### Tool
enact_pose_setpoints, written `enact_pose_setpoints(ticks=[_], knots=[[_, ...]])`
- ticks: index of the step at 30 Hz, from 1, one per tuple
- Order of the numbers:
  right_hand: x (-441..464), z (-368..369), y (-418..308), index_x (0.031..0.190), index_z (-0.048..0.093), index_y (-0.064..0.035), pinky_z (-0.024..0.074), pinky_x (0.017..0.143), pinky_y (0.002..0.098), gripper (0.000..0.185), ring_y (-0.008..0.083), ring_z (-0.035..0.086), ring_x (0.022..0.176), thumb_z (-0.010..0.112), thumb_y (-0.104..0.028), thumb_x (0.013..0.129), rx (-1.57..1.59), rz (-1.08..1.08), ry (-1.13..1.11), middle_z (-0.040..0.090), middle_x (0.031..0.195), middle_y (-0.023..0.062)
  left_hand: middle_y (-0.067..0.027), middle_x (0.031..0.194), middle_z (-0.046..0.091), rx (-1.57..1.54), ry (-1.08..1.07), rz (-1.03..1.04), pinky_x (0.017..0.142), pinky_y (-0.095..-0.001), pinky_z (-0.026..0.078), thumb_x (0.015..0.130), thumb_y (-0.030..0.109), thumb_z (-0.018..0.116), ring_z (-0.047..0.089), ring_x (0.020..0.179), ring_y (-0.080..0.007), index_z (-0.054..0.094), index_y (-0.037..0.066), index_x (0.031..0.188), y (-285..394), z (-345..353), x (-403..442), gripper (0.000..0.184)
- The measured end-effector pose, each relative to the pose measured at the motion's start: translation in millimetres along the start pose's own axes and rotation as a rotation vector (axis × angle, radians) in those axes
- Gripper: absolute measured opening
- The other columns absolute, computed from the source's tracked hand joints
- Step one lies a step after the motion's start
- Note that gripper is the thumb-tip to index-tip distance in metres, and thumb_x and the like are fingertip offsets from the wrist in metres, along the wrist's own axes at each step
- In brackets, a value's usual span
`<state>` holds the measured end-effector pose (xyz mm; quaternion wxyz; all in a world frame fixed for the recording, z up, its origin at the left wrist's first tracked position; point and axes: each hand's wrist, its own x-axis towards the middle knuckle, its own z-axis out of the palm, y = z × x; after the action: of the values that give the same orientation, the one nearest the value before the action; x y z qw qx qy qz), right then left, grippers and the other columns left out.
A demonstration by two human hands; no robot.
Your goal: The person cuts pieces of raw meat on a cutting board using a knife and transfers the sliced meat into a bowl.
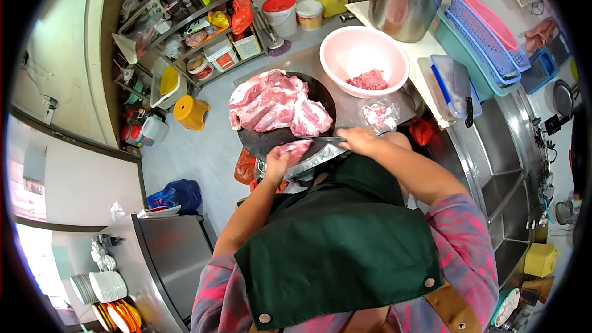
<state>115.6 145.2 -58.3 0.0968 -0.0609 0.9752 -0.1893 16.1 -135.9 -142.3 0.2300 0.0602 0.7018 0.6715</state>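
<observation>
My left hand [277, 164] is closed on a strip of raw meat [296, 150] at the near edge of a round dark chopping board [265, 140]. In my right hand [359, 141] is a knife [324, 139], its blade pointing left toward that strip. A large piece of raw meat [271, 103] with white fat covers much of the board just beyond both hands. Behind my right hand lies a clear plastic bag with meat trimmings [377, 114]. Further back, a pink basin [333, 55] holds a small heap of cut meat [369, 79].
A steel stockpot [404, 9] stands beyond the basin, with blue baskets [478, 34] to its right. Steel sinks [496, 142] run along the right side. Shelving [185, 21] and a yellow stool [191, 113] are at the left. A red bag [422, 131] sits near my right forearm.
</observation>
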Motion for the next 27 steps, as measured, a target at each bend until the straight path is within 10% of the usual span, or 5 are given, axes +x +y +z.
enact_pose_setpoints(ticks=[5,9,13,21,27], knots=[[-23,-21,-1,0.099,0.051,-0.0121,0.0464,0.071,0.0474,0.026,0.0375,0.061,0.085,0.059,-0.033,0.086,-0.006,0.098,-0.030,0.064,0.087,0.0159,-0.0104,0.102,0.059,-0.456,0.097,0.092,0.084,-0.0349,0.053,0.085,-0.002,0.048,0.061,0.094,-0.0236,0.049,0.000,0.108,17,-48,-14,0.023],[-6,-1,-21,0.100,0.052,-0.0121,0.0461,0.072,0.0469,0.028,0.0362,0.061,0.087,0.059,-0.035,0.086,0.105,0.132,0.079,0.064,0.089,0.0152,-0.0162,0.112,0.054,0.813,0.192,0.471,0.089,-0.0355,0.045,0.073,-0.004,0.060,0.054,0.100,-0.0315,0.055,0.002,0.107,23,-56,-4,0.035],[5,0,-34,0.103,0.054,-0.0126,0.0458,0.073,0.0477,0.031,0.0376,0.061,0.087,0.060,-0.037,0.085,0.166,0.158,0.121,0.064,0.090,0.0169,-0.0171,0.119,0.051,0.907,0.064,0.583,0.094,-0.0421,0.042,0.068,-0.002,0.063,0.048,0.110,-0.0369,0.062,0.006,0.102,12,-38,-25,0.035],[-18,-17,-14,0.101,0.056,-0.0121,0.0470,0.074,0.0456,0.029,0.0359,0.061,0.088,0.061,-0.036,0.084,0.070,0.317,0.175,0.065,0.089,0.0152,-0.0101,0.085,0.062,0.409,0.287,0.104,0.066,-0.0269,0.047,0.082,0.005,0.061,0.059,0.075,-0.0151,0.059,-0.002,0.100,17,-57,9,0.019],[-29,-10,-29,0.104,0.058,-0.0119,0.0471,0.070,0.0443,0.035,0.0367,0.062,0.081,0.064,-0.038,0.082,0.340,0.263,0.187,0.064,0.084,0.0170,-0.0174,0.101,0.057,0.769,0.263,0.224,0.084,-0.0421,0.046,0.070,0.028,0.072,0.056,0.094,-0.0338,0.066,0.005,0.089,39,-24,18,0.031]])
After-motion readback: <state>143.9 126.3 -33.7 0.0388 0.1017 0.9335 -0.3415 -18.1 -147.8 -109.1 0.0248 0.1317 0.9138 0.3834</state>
